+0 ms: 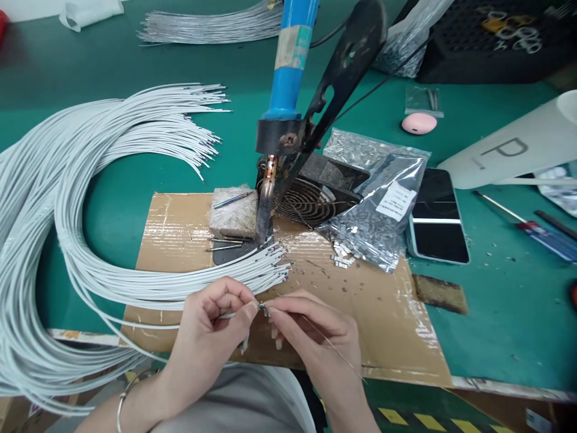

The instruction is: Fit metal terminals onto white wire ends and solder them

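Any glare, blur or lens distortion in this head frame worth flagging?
Head view: even light, soft shadows; glare on the taped brown cardboard sheet and the dark phone screen; wide-angle bending at the edges, seen in the white wire bundle; left hand and right hand fairly sharp, the pinched part too small to identify.

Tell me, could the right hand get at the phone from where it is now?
Probably yes. The right hand sits low on the cardboard, and the phone lies face up further right on the green table. Only flat cardboard lies between them, though the fingers pinch a small metal piece.
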A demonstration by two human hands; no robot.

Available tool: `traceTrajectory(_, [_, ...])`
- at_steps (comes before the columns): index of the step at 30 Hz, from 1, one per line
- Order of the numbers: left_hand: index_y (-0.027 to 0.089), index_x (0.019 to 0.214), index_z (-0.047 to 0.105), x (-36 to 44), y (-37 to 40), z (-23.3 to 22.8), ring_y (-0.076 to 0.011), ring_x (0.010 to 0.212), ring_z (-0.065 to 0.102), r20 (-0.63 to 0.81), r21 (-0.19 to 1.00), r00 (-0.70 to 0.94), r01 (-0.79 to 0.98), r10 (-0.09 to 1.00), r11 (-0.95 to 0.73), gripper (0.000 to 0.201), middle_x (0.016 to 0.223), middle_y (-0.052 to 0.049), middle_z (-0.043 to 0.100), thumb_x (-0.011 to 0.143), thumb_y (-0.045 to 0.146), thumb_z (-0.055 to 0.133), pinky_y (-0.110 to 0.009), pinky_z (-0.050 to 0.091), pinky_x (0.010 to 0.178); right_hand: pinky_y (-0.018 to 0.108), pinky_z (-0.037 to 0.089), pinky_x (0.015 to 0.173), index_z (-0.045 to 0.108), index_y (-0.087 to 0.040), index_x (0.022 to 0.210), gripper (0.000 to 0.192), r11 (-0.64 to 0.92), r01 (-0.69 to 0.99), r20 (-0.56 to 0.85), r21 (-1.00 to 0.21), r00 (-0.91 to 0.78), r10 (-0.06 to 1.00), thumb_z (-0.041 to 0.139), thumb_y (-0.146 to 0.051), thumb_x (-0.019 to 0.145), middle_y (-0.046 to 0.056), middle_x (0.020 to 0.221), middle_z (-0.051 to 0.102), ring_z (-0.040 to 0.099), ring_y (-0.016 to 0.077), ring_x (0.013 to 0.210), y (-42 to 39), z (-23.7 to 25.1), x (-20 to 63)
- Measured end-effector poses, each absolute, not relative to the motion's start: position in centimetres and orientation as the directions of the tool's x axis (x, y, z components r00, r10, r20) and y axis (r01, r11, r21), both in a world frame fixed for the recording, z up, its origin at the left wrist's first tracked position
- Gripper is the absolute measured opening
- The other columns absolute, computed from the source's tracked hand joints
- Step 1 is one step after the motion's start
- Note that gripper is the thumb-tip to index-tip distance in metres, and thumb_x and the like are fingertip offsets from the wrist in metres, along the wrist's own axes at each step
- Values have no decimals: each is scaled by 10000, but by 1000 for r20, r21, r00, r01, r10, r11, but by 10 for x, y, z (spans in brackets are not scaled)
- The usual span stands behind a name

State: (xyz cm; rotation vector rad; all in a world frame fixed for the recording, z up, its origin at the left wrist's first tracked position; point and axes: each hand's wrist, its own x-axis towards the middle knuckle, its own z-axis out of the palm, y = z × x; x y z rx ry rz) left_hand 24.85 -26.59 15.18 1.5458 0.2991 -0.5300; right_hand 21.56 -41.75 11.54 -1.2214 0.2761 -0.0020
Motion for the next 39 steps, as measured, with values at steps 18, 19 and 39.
traceTrajectory(18, [166,759,648,249,-269,153,-64,483,284,-504,864,853,497,-136,-83,171,537,71,459,875,280,702,-169,213,447,329,619,622,816,-321,1092,448,-270,309,360,-912,918,-167,711,22,825,19,826,774,697,176,655,-425,110,214])
traceTrajectory(19, [166,756,646,249,-269,152,-64,481,288,-507,862,852,500,-132,-81,177,536,70,459,873,285,705,-169,215,446,340,622,626,810,-327,1116,473,-321,338,403,-885,901,-162,710,28,819,20,833,776,703,184,661,-426,110,213])
traceTrajectory(39, [172,717,682,246,-271,160,-63,478,357,-436,898,898,431,-52,-91,112,526,60,510,805,205,743,-154,279,459,222,488,508,844,-329,989,292,78,25,10,-997,982,-188,712,-86,895,-8,771,725,612,103,563,-414,117,211])
